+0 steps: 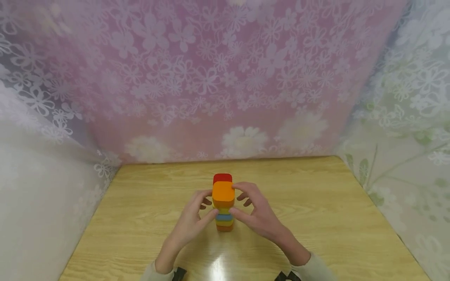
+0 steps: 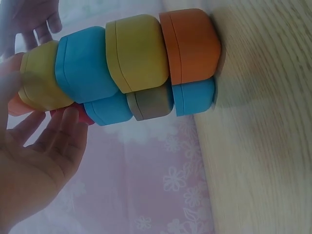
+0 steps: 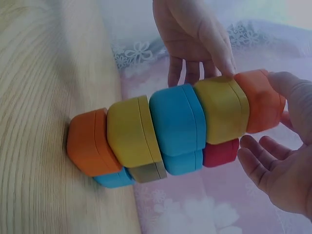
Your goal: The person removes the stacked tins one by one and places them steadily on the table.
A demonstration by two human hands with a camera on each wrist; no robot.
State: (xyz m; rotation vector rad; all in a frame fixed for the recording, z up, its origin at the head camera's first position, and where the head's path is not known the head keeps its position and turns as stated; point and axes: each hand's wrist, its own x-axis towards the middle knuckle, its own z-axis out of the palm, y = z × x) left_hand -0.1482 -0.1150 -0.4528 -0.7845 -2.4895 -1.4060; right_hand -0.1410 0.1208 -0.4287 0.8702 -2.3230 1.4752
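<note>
A front stack of small rounded boxes rises from the table: an orange box [image 3: 92,141], a yellow box [image 3: 131,131], a blue box [image 3: 175,119], a second yellow box [image 3: 219,109] and a top orange box [image 1: 223,191]. Tight behind it stands a shorter stack with a red box [image 1: 222,178] on top. My right hand [image 1: 260,212] curves its thumb and index finger around the top orange box. On the other side, my left hand [image 1: 193,216] rests its thumb tip by the upper yellow box, its fingers fairly straight along the stacks.
Lower in the back stack are a blue box [image 2: 108,108], an olive-brown box [image 2: 151,103] and another blue box [image 2: 195,96]. The wooden table [image 1: 147,210] meets a flowered pink cloth [image 1: 211,97] behind, with pale cloth at both sides.
</note>
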